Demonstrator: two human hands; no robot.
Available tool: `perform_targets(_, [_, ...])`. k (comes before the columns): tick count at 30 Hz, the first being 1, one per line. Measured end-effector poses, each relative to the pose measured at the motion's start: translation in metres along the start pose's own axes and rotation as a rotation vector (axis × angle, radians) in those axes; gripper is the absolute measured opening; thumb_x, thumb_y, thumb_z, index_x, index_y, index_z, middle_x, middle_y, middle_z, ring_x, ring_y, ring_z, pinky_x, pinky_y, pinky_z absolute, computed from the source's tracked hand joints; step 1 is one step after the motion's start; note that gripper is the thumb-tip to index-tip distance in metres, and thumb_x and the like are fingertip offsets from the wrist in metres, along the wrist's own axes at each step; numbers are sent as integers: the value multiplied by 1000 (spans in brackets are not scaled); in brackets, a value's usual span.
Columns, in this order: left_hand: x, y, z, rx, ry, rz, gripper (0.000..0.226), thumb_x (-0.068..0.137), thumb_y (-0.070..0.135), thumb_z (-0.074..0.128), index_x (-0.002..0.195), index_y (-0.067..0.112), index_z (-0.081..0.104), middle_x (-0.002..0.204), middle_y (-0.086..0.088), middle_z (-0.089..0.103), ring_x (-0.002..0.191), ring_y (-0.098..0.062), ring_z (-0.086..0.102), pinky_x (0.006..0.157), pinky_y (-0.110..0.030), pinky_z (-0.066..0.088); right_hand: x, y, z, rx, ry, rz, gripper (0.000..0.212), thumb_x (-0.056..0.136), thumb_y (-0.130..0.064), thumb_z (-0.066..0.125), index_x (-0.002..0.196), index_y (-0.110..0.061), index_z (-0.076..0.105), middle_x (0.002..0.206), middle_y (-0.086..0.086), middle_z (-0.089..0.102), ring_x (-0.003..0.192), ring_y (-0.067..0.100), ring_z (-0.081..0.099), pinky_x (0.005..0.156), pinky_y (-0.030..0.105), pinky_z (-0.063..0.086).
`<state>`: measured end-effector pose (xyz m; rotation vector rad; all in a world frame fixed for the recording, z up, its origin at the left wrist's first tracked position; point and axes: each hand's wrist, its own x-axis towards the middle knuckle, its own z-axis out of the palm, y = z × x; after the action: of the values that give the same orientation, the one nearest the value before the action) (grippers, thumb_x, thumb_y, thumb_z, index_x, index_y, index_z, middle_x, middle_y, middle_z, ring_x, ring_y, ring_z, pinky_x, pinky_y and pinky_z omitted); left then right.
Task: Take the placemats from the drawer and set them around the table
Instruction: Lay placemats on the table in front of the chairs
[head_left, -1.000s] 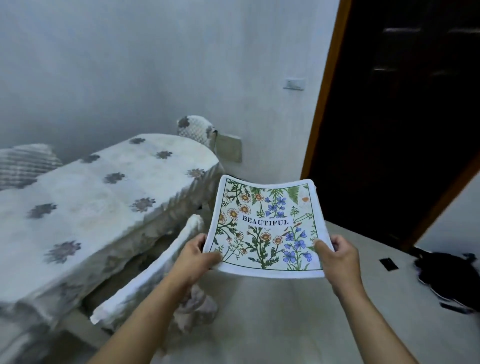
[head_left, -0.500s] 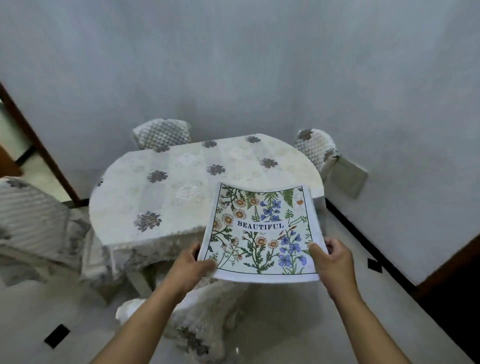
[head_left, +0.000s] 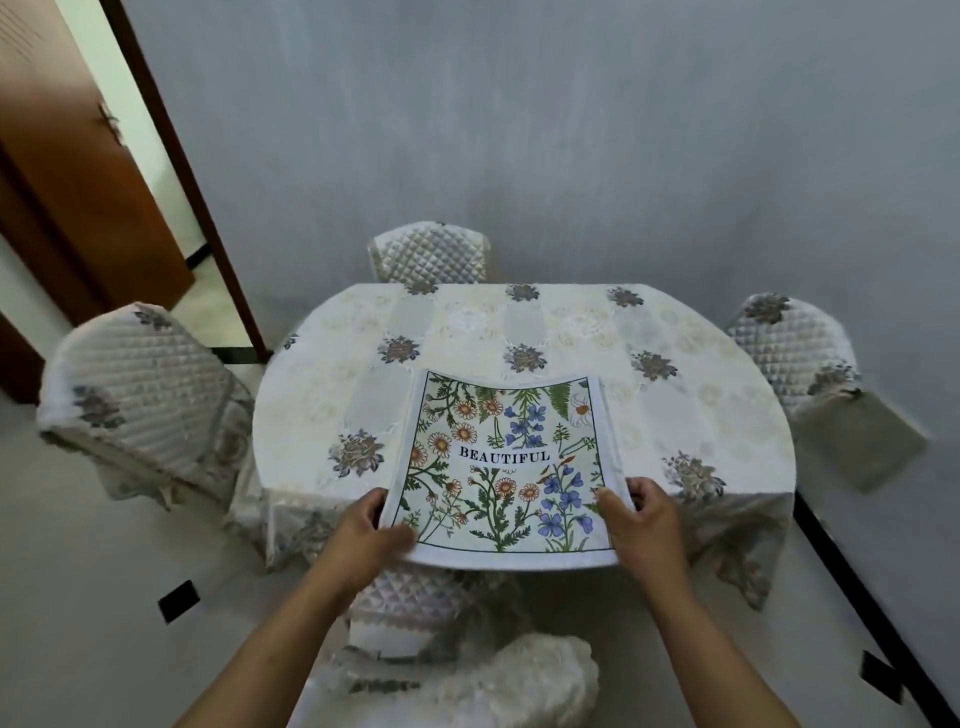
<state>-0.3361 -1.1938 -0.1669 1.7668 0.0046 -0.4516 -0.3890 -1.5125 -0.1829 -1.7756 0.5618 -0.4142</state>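
Observation:
I hold a stack of floral placemats (head_left: 506, 457), white-edged and printed with the word BEAUTIFUL, over the near edge of the table (head_left: 701, 395). My left hand (head_left: 363, 535) grips the stack's near left corner. My right hand (head_left: 647, 519) grips its near right corner. The stack sags a little between my hands, and its far part hangs above the white flower-patterned tablecloth. How many mats are in the stack cannot be told.
Quilted covered chairs stand at the far side (head_left: 428, 252), left (head_left: 140, 395), right (head_left: 795, 348) and right below me (head_left: 457, 670). A brown door (head_left: 67, 182) and doorway lie at the far left. A grey wall backs the table.
The view swung left from a dark door to face the table squarely, and I came closer. The placemats, held in both hands throughout, now hang over the table's near edge.

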Motion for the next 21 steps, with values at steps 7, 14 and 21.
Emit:
perform_targets(7, [95, 9, -18, -30, -20, -51, 34, 86, 4, 67, 113, 23, 59, 100, -9, 75, 83, -29, 74, 73, -47, 61, 71, -5, 46, -69, 19, 52, 5, 85, -18, 70, 83, -20, 66, 76, 0, 73, 67, 22, 72, 55, 39, 58])
perform_targets(14, [159, 10, 16, -46, -46, -51, 28, 83, 2, 68, 103, 22, 64, 92, -1, 77, 79, -21, 74, 62, -29, 58, 129, 1, 34, -173, 54, 93, 7, 82, -23, 71, 82, -20, 65, 75, 2, 70, 65, 21, 66, 54, 36, 52])
perform_targets(21, [219, 12, 107, -55, -47, -61, 27, 80, -2, 68, 97, 19, 65, 88, 1, 76, 74, -14, 72, 59, -25, 55, 199, 34, -22, -272, 120, 113, 9, 80, -23, 72, 79, -20, 64, 69, -5, 68, 52, 1, 61, 41, 16, 42])
